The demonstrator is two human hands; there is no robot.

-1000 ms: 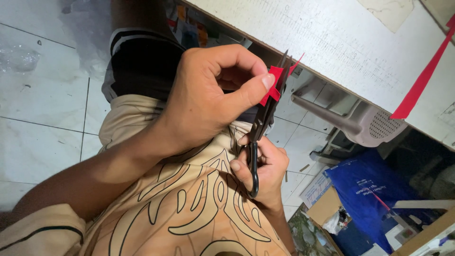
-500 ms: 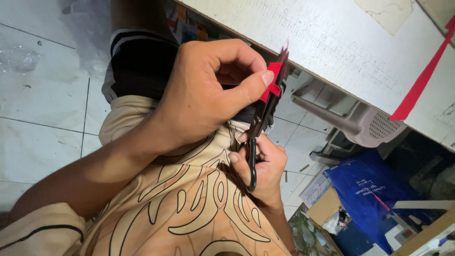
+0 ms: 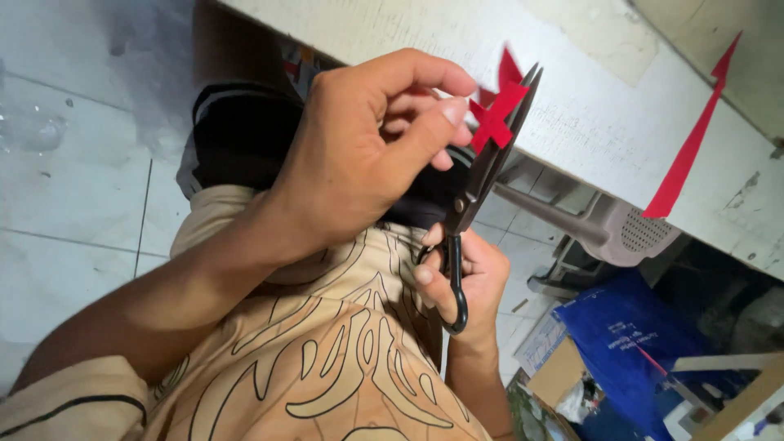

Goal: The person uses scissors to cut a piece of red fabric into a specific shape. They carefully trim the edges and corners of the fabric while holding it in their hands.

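Seeing left hand (image 3: 359, 155) pinching red paper piece (image 3: 494, 121) right at scissors (image 3: 478, 184) blades, far end; right hand (image 3: 465, 282) closed around handles below, blades nearly shut, pointing up-right.

We see a small red cross-shaped paper piece (image 3: 495, 121) up center-right, pinched at its left arm. Our black scissors (image 3: 474, 196) stand near-upright, blades slightly apart around it.
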